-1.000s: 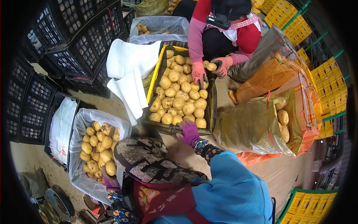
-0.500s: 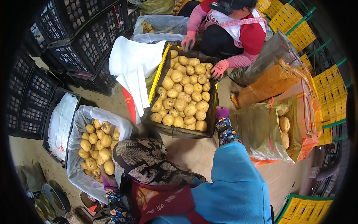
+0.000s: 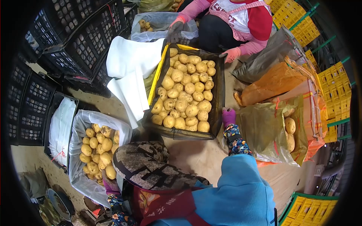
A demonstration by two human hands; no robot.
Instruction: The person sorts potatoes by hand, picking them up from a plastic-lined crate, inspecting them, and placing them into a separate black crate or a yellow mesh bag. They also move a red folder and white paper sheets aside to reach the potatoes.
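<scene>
A black-lined crate [image 3: 217,124] full of potatoes [image 3: 188,90] stands in front of me. My right hand [image 3: 229,117], in a purple glove, is closed at the crate's right side; whether it grips the edge is hard to tell. At the lower left, my left hand [image 3: 111,186], also purple-gloved, is at the near edge of a crate lined with clear plastic [image 3: 85,190], which holds more potatoes [image 3: 98,147]. Its fingers are mostly hidden. Across from me, a co-worker's pink-gloved hands [image 3: 232,55] are at the far corners of the black-lined crate.
Stacked black crates [image 3: 85,37] stand at the upper left. White sheets [image 3: 130,60] lie beside the middle crate. Plastic bags [image 3: 264,128] and orange sacks [image 3: 275,81] are at the right, with yellow crates [image 3: 337,90] behind. Another plastic-lined crate [image 3: 162,35] is at the top.
The co-worker's hands have moved off the potatoes, outward to the crate's far corners. My right hand has shifted slightly right. The white sheet's lower part has moved left.
</scene>
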